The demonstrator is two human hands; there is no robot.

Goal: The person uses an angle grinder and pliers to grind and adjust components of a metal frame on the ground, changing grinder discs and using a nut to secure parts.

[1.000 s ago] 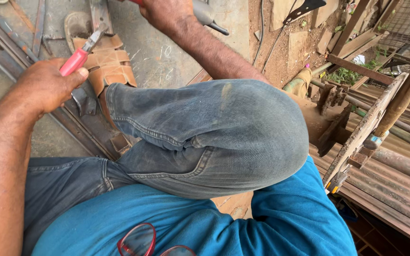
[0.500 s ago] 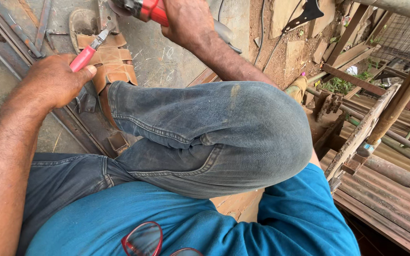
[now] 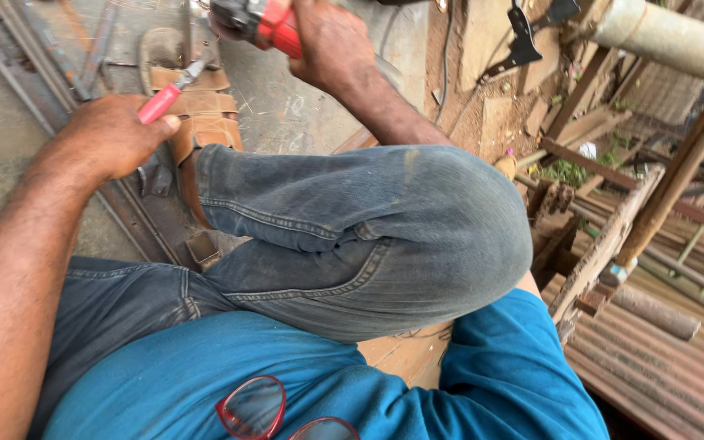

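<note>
Your left hand (image 3: 112, 134) clamps red-handled pliers (image 3: 174, 85) and your right hand (image 3: 332, 41) grips the red grinder (image 3: 258, 20) just beyond; next, steady both before the grinder meets the metal bars (image 3: 50, 61).

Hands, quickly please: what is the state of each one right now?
Left hand: closed on red-handled pliers.
Right hand: closed on a red and grey power tool.

Counts: 2 hands, left hand (image 3: 112, 134) & right hand (image 3: 332, 45). 1 pair of red-handled pliers (image 3: 165, 96). 1 red power tool (image 3: 262, 20). 1 brown sandal (image 3: 201, 114). 1 pair red-framed glasses (image 3: 283, 411). 1 bent knee in jeans (image 3: 417, 236). Several metal bars (image 3: 42, 57), no. unclear.
</note>
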